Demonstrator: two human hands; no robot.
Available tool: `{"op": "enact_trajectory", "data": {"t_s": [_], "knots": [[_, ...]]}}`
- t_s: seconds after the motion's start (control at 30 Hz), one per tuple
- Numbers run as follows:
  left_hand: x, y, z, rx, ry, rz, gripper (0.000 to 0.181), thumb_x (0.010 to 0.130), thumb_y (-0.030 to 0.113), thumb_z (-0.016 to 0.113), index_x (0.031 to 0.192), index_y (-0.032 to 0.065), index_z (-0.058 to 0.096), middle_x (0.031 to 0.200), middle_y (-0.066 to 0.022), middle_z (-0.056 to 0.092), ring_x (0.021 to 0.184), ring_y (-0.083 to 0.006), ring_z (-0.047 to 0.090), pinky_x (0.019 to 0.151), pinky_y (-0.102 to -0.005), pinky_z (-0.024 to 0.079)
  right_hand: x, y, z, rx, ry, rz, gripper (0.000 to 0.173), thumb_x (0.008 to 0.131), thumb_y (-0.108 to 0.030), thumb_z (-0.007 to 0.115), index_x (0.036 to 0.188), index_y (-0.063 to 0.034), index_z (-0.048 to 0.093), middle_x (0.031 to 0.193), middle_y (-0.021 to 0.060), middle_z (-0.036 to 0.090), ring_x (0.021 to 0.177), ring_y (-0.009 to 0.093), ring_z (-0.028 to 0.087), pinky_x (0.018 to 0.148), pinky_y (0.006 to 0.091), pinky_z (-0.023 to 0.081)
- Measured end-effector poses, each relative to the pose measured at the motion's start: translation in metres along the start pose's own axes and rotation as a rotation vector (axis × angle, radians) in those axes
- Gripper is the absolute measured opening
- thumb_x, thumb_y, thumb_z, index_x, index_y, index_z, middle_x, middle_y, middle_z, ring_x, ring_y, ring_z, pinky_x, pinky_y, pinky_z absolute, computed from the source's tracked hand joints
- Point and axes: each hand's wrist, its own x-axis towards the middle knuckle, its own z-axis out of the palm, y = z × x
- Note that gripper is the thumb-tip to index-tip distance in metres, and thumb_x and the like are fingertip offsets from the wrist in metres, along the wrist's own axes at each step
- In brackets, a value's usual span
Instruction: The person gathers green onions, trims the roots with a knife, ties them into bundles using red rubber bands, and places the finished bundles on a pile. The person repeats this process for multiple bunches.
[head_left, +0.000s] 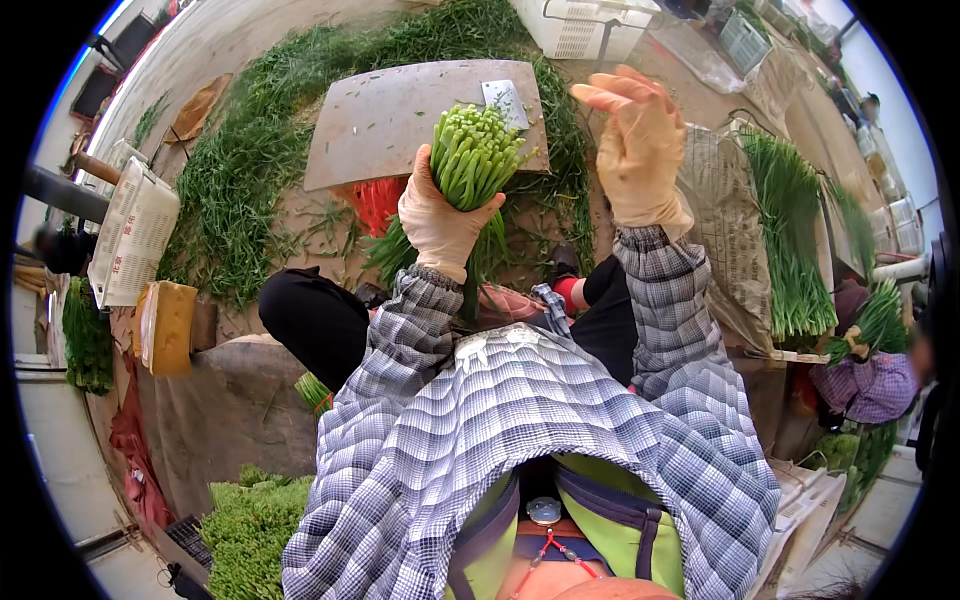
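My left hand (448, 221), in a pale glove, is wrapped around a bunch of green vegetable stems (474, 157). The cut ends point up towards me, and longer green leaves hang down below the fist. My right hand (641, 142), gloved too, is raised to the right of the bunch. Its fingers are extended with nothing visible in them. Beyond the bunch is a low board (390, 120) with scraps of green on it. A flat rectangular metal blade (506, 103) lies at its far right. Red plastic strands (380, 202) hang under the board's near edge.
Loose green trimmings (232, 172) cover the floor around the board. At right, long greens (787, 232) lie piled beside a woven sack (724, 210). White plastic crates stand at left (135, 232) and far back (581, 30). A co-worker (866, 386) holds greens at far right. More bunches (255, 532) lie behind me.
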Motion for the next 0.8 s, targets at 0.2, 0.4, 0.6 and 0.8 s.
{"op": "enact_trajectory", "data": {"t_s": [0.2, 0.4, 0.6, 0.8], "knots": [[-0.003, 0.016, -0.003, 0.065, -0.064, -0.001, 0.101, 0.040, 0.033, 0.088, 0.125, 0.0098, 0.039, 0.096, -0.0098, 0.060, 0.086, -0.0306, 0.059, 0.074, -0.0387, 0.048, -0.004, -0.003, 0.033, -0.242, 0.033, 0.079, 0.037, 0.082, -0.045, 0.058, 0.102, -0.0142, 0.062, 0.108, 0.0045, 0.057, 0.111, 0.024, 0.049, 0.098, 0.0401, 0.029], [-0.002, 0.023, 0.000, 0.172, -0.104, -0.008, 0.102, 0.040, 0.032, 0.088, 0.126, 0.0094, 0.038, 0.097, -0.0093, 0.059, 0.086, -0.0310, 0.058, 0.075, -0.0392, 0.046, 0.004, -0.047, 0.022, -0.158, -0.256, -0.187, 0.053, 0.076, -0.053, 0.057, 0.119, -0.0204, 0.054, 0.115, 0.0016, 0.055, 0.119, 0.017, 0.045, 0.106, 0.0454, 0.015], [-0.011, 0.022, 0.002, 0.212, -0.147, -0.008, 0.102, 0.040, 0.032, 0.087, 0.126, 0.0076, 0.037, 0.096, -0.0096, 0.058, 0.087, -0.0298, 0.057, 0.076, -0.0386, 0.046, 0.006, -0.003, 0.026, 0.007, 0.042, -0.024, 0.042, 0.077, -0.041, 0.063, 0.110, -0.0155, 0.059, 0.110, 0.0043, 0.058, 0.104, 0.019, 0.055, 0.103, 0.0472, 0.022], [-0.013, 0.023, 0.007, 0.191, -0.184, 0.025, 0.102, 0.042, 0.028, 0.086, 0.128, 0.0061, 0.036, 0.097, -0.0099, 0.056, 0.090, -0.0293, 0.056, 0.079, -0.0398, 0.044, -0.001, -0.033, 0.018, 0.102, -0.138, -0.061, 0.020, 0.077, -0.028, 0.063, 0.094, -0.0209, 0.066, 0.107, -0.0040, 0.061, 0.109, 0.014, 0.053, 0.102, 0.0419, 0.024]]}}
